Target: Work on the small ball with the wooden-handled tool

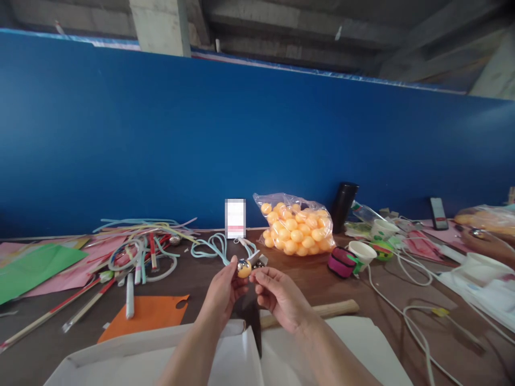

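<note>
Between the thumb and fingers of my left hand (225, 292) is a small shiny metal ball (243, 268), with a yellow-orange patch on its lower part. My right hand (281, 297) is beside it, thumb and forefinger pinched at the ball's right side. Whatever those fingertips grip, if anything, is too small to tell. Just behind the hands lie more small shiny metal pieces (261, 261), partly hidden. Loops of pale blue cord (211, 247) rest on the table beyond my left hand.
A clear bag of orange balls (298, 230) stands behind, near a black bottle (345, 206) and a paper cup (362, 252). Wooden stick (338, 308), white trays (161, 354), orange paper (148, 316) and tangled tubes (140, 257) surround the hands. Another person's hand (478, 241) is far right.
</note>
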### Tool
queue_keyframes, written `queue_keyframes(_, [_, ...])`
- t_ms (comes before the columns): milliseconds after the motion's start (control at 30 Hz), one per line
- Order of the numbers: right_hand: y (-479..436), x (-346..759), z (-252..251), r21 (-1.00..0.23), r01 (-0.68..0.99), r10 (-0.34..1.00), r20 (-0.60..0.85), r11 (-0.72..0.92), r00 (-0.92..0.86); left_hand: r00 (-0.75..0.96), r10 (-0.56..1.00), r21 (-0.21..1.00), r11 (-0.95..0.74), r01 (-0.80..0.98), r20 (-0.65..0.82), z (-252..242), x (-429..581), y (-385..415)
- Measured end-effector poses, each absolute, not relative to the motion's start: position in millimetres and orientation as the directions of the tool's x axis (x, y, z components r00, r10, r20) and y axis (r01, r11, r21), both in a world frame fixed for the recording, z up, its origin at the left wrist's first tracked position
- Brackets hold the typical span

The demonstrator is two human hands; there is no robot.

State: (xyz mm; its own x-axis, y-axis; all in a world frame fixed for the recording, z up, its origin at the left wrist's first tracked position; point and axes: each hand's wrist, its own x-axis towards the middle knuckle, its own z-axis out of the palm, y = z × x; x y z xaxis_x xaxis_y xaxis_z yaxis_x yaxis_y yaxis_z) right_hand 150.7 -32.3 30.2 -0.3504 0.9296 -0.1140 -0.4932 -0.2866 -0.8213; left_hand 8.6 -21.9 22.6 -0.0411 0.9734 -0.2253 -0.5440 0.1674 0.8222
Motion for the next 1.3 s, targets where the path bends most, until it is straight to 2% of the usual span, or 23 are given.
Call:
queue_keyframes(267, [-33.0, 151.3, 33.7, -0.801, -0.539, 0.95, -0.112, -0.26, -0.292, -0.048, 0.972, 0.829, 0.169, -0.533, -0.229, 24.3, 8.6, -23.3])
queue_keyframes(567, [-32.5, 154.8, 33.1, -0.795, -0.549, 0.939, -0.071, -0.257, -0.336, 0.084, 0.993, 0.82, 0.118, -0.56, -0.085, 25.9, 9.9, -28.3])
queue_keyframes(833, [-32.7, 155.4, 34.5, -0.728, -0.65, 0.949, 0.0, -0.216, -0.316, 0.095, 0.993, 0.814, 0.114, -0.57, -0.072, 27.2, 9.7, -31.2])
queue_keyframes(1033, [-36.3, 152.0, 37.3, -0.778, -0.593, 0.95, -0.018, -0.21, -0.313, 0.09, 0.992, 0.819, 0.122, -0.561, -0.086, 25.1, 9.4, -30.6])
queue_keyframes(1300, [-39.1, 148.4, 35.9, -0.833, -0.512, 0.943, -0.036, -0.211, -0.33, 0.144, 0.989, 0.813, 0.102, -0.573, -0.023, 27.9, 12.1, -31.7])
